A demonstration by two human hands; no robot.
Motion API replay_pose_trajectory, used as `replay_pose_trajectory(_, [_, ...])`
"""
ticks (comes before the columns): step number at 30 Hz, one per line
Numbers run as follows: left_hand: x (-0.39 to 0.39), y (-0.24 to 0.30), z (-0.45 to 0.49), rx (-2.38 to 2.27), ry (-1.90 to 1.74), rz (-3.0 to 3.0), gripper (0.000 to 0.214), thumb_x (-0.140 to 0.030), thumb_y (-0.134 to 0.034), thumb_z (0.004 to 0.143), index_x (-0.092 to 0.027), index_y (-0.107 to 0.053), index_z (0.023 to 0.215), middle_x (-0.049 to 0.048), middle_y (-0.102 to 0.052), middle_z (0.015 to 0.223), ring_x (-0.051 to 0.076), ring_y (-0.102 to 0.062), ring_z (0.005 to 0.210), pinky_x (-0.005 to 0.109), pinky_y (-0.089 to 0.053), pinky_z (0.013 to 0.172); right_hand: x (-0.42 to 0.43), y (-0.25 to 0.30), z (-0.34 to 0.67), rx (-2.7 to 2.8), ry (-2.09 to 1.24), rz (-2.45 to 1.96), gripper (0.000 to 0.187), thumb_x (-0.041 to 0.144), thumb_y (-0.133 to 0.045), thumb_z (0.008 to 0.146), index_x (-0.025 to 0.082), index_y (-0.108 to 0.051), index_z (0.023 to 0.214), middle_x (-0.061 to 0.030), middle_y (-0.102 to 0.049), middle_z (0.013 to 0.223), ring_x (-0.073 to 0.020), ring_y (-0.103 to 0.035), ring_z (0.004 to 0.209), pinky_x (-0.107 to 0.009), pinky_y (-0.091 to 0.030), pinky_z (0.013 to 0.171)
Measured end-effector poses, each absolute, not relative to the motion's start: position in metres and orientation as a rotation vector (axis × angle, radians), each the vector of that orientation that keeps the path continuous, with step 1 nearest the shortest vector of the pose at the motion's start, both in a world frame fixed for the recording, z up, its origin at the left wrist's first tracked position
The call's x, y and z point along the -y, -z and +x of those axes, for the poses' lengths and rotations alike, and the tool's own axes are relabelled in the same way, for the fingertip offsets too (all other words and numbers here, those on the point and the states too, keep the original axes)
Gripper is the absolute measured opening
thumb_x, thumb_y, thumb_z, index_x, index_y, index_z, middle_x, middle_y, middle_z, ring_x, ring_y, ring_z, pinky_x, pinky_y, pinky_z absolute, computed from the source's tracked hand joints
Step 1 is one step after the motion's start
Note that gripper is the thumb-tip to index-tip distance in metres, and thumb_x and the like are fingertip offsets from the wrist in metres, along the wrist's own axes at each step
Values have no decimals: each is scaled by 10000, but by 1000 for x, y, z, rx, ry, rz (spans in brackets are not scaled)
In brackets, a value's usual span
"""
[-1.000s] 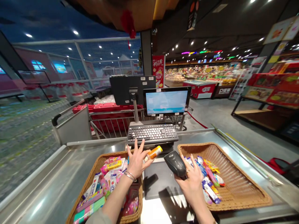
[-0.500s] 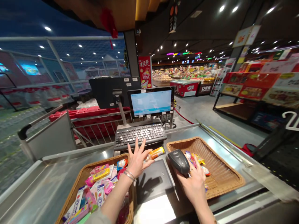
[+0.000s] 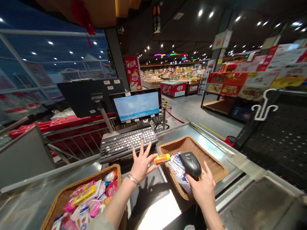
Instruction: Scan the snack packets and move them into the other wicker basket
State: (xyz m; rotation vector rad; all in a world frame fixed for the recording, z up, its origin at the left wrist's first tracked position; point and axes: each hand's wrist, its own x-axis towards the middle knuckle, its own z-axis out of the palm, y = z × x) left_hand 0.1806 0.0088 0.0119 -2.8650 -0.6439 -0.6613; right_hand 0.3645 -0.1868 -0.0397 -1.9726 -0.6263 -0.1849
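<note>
My left hand (image 3: 141,163) pinches a small orange and yellow tube (image 3: 162,158) between thumb and forefinger, the other fingers spread, just in front of the keyboard (image 3: 127,143). My right hand (image 3: 203,187) grips a black handheld barcode scanner (image 3: 190,163), its head close to the tube. Both are held over the steel checkout counter between two wicker baskets. The left basket (image 3: 57,204) is full of bright candy packets. Several packets lie in the right basket (image 3: 211,159).
A lit cashier screen (image 3: 136,105) and a dark customer display (image 3: 88,95) stand behind the keyboard. A dark scanner plate (image 3: 148,188) lies on the counter (image 3: 26,204). A black perforated rack (image 3: 283,140) stands at right. Railings and red carts sit at left; store aisles lie beyond.
The view has swung to the right, so the baskets and till have shifted left in frame. Both hands keep their hold; tube and scanner stay close together.
</note>
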Motion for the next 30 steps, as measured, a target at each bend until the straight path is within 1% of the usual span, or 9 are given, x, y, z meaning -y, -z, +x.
replay_pose_trajectory(2, [-8, -12, 194, 589, 654, -2859, 484, -443, -659, 835, -397, -560, 1307, 70, -204, 1616, 424, -35, 1479, 799, -72, 1047, 191, 40, 370, 585, 162, -1969, 446, 523, -635, 687, 160, -720, 931, -195, -532, 1372, -345, -416, 1349, -528, -310, 1099])
replay_pose_trajectory(5, [-1, -13, 217, 570, 677, -2832, 555, -367, -614, 881, -464, -432, 1397, 51, -204, 1617, 412, -49, 1481, 793, -91, 1054, 196, 37, 377, 493, 138, -1949, 463, 536, -652, 667, 157, -721, 923, -192, -523, 1385, -352, -428, 1338, -541, -292, 1108])
replay_pose_trajectory(7, [4, -14, 231, 636, 716, -2799, 622, -309, -575, 906, -454, -326, 1457, 66, -187, 1619, 402, -50, 1483, 785, -96, 1064, 199, 34, 380, 469, 131, -1943, 457, 526, -654, 670, 160, -723, 933, -180, -580, 1321, -350, -425, 1341, -547, -279, 1114])
replay_pose_trajectory(10, [9, -14, 241, 681, 739, -2813, 666, -322, -558, 911, -406, -253, 1498, 84, -166, 1621, 398, -35, 1484, 771, -86, 1081, 201, 31, 383, 457, 157, -1936, 434, 524, -658, 678, 158, -727, 901, -177, -629, 1242, -346, -429, 1336, -541, -278, 1115])
replay_pose_trajectory(14, [8, -11, 232, 754, 734, -2836, 612, -353, -517, 928, -379, -287, 1495, 83, -151, 1622, 385, -38, 1487, 756, -71, 1093, 198, 33, 382, 459, 140, -1949, 439, 526, -647, 680, 158, -725, 905, -185, -616, 1256, -346, -429, 1333, -545, -282, 1109])
replay_pose_trajectory(17, [7, -10, 219, 822, 717, -2838, 615, -349, -542, 913, -356, -321, 1487, 88, -140, 1624, 386, -32, 1488, 748, -60, 1099, 191, 36, 378, 469, 98, -1954, 492, 558, -636, 664, 153, -718, 930, -197, -551, 1344, -358, -443, 1319, -555, -290, 1103])
replay_pose_trajectory(20, [9, -10, 204, 893, 708, -2819, 630, -353, -555, 905, -333, -323, 1491, 94, -135, 1624, 385, -18, 1489, 746, -53, 1101, 180, 37, 370, 497, 52, -1964, 522, 574, -635, 655, 165, -715, 971, -178, -488, 1414, -362, -470, 1291, -545, -312, 1096])
replay_pose_trajectory(26, [11, -10, 165, 1072, 696, -2737, 685, -410, -557, 901, -299, -272, 1513, 115, -124, 1625, 387, -8, 1488, 738, -84, 1104, 157, 37, 350, 674, -17, -1895, 524, 569, -648, 679, 143, -720, 974, -202, -512, 1373, -352, -457, 1293, -526, -311, 1097])
replay_pose_trajectory(30, [12, -7, 136, 1192, 663, -2693, 696, -415, -572, 892, -255, -291, 1508, 137, -127, 1621, 393, 17, 1487, 751, -75, 1094, 141, 41, 334, 805, -22, -1817, 485, 544, -657, 691, 141, -717, 954, -196, -512, 1373, -340, -446, 1297, -522, -305, 1099])
